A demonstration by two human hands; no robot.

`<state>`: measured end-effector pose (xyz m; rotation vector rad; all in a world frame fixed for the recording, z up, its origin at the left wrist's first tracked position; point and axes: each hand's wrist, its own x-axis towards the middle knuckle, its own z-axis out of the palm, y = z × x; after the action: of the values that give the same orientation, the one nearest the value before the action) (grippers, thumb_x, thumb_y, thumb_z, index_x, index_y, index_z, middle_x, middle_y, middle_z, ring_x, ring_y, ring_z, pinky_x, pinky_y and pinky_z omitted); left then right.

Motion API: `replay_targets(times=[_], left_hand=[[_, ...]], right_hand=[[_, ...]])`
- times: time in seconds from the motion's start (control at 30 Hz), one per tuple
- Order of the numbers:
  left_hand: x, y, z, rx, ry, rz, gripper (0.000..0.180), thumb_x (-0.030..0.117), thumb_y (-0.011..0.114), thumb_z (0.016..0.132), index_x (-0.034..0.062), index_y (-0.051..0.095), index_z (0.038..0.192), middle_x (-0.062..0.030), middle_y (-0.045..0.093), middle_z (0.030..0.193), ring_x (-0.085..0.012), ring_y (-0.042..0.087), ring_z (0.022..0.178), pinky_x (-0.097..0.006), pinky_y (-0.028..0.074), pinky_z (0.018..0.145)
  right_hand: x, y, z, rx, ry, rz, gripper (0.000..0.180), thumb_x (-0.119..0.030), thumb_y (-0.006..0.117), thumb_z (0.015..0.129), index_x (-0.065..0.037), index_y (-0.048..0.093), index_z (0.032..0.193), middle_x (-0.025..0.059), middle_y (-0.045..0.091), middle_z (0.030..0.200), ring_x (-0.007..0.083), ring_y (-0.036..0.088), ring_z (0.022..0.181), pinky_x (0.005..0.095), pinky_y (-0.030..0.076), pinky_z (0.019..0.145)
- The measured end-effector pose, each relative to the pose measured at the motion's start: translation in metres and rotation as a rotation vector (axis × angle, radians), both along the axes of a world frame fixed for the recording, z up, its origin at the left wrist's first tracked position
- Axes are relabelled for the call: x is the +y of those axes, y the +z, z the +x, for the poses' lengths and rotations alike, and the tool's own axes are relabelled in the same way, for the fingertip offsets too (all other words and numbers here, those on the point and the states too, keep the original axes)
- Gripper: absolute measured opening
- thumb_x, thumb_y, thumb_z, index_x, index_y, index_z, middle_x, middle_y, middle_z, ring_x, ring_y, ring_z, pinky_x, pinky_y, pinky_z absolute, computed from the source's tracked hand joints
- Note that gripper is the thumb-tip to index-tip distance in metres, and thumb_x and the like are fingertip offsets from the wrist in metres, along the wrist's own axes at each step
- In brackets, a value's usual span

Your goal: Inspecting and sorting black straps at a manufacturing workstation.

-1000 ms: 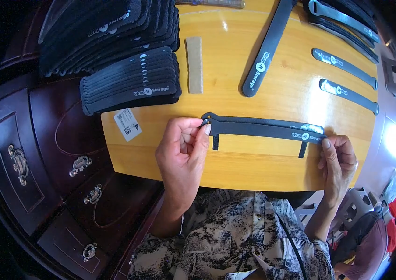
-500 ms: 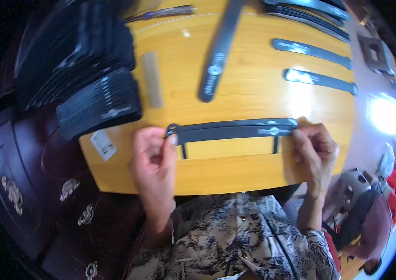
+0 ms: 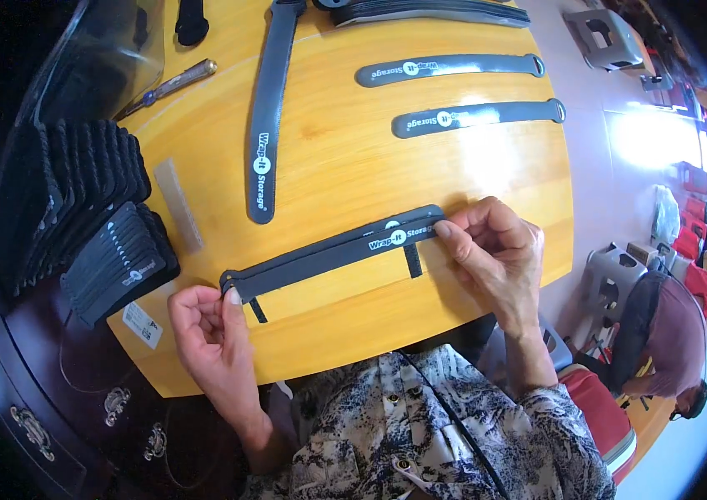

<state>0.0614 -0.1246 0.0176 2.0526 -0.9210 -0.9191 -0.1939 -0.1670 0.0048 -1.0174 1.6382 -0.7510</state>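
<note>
L hand and R hand each pinched one end of the strap; best kept flat, ends level on the table.

Plenty of bare wood on the yellow table between the long black strap and the two shorter grey straps, so a hand slides through there fine. Left side's cramped: stacked black straps crowd the edge, with a pale strip just beside them (screwdriver further up too). The near edge below the held strap is open.
</note>
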Motion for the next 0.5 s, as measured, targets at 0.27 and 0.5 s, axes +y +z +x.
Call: replay_targets(times=[0.27, 0.5], left_hand=[[-0.0004, 0.0015, -0.0027, 0.014, -0.013, -0.017, 0.013, 0.0, 0.061, 0.088, 0.0048, 0.049, 0.089, 0.0048, 0.044, 0.073, -0.0006, 0.038, 0.062, -0.016, 0.031, 0.053], [-0.0005, 0.0006, -0.0046, 0.015, -0.011, -0.019, 0.013, 0.0, 0.061, 0.088, 0.0052, 0.049, 0.088, 0.0052, 0.044, 0.072, 0.0001, 0.037, 0.06, -0.015, 0.03, 0.051]], right_hand=[[-0.0001, 0.002, -0.0012, 0.011, 0.002, -0.021, 0.014, -0.009, 0.072, 0.082, 0.001, 0.062, 0.079, -0.0001, 0.06, 0.063, 0.0034, 0.052, 0.056, 0.0188, 0.044, 0.051], [-0.0012, 0.0019, -0.0008, 0.073, 0.032, -0.05, 0.013, -0.01, 0.071, 0.082, -0.001, 0.062, 0.079, -0.0008, 0.059, 0.062, 0.0035, 0.051, 0.054, 0.0186, 0.042, 0.049]])
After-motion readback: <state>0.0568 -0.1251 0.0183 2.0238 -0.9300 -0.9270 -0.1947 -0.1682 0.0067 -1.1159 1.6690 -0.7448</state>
